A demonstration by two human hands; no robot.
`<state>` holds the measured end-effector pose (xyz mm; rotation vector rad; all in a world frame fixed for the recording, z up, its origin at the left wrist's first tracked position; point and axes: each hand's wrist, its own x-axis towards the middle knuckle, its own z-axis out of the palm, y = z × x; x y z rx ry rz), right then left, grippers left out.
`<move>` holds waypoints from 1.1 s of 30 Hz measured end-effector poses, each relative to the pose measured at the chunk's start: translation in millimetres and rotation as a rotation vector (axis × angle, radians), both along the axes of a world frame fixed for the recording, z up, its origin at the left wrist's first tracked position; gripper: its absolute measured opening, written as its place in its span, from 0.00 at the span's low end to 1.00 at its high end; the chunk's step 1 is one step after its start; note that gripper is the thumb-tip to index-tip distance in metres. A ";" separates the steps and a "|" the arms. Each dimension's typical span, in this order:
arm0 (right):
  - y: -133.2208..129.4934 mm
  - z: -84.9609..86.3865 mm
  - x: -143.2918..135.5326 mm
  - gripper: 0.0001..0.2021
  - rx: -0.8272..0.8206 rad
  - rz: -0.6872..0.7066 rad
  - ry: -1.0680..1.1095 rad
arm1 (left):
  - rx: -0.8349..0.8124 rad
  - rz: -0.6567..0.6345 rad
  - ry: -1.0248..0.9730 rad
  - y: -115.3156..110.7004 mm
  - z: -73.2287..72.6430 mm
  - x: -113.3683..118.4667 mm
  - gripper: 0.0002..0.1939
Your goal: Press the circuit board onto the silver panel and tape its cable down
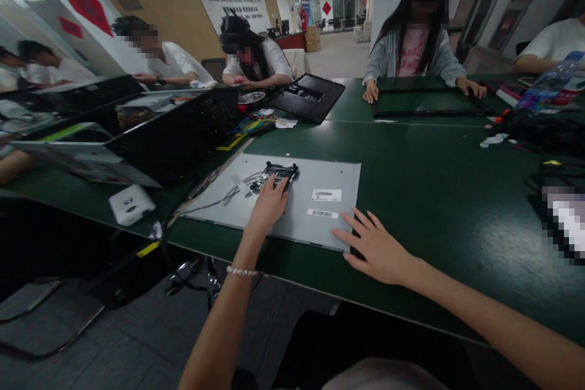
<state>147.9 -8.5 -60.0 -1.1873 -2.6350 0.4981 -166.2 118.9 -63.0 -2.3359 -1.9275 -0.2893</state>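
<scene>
A flat silver panel (304,219) with two white labels lies on the green table (411,158). On its back part sits a black bracket with a circuit board (280,172), and thin grey cables trail from it to the left. My left hand (269,204) reaches over the panel, its fingertips on the board and its fingers partly spread. My right hand (377,247) rests at the panel's right front corner, fingers spread over the edge, holding nothing.
An opened black computer case (173,134) and a small white box (131,204) stand at the left. Behind the panel is a black casing (311,97). Across the table a person's hands touch a black frame (429,113). Cables and a bottle (555,82) lie at the right.
</scene>
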 end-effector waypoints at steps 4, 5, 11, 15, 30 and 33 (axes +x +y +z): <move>-0.7 0.6 -1.0 0.27 -0.011 -0.007 -0.004 | -0.003 0.077 0.013 43.8 8.2 -12.0 0.25; -0.7 1.1 -1.2 0.27 -0.017 -0.007 -0.005 | 0.000 0.086 0.019 50.4 9.8 -14.0 0.25; -1.0 4.7 -1.2 0.27 -0.044 -0.006 -0.004 | 0.034 0.094 0.054 47.6 3.7 -15.2 0.25; -1.5 2.7 0.3 0.27 -0.040 -0.007 -0.010 | 0.100 0.098 0.037 24.2 2.9 -11.4 0.29; -2.4 -4.8 1.6 0.28 -0.016 -0.007 -0.009 | -0.035 0.337 0.242 18.0 37.1 -75.3 0.20; -1.5 -3.8 1.2 0.27 -0.019 -0.007 -0.003 | -0.029 0.357 0.258 29.1 51.4 -81.1 0.21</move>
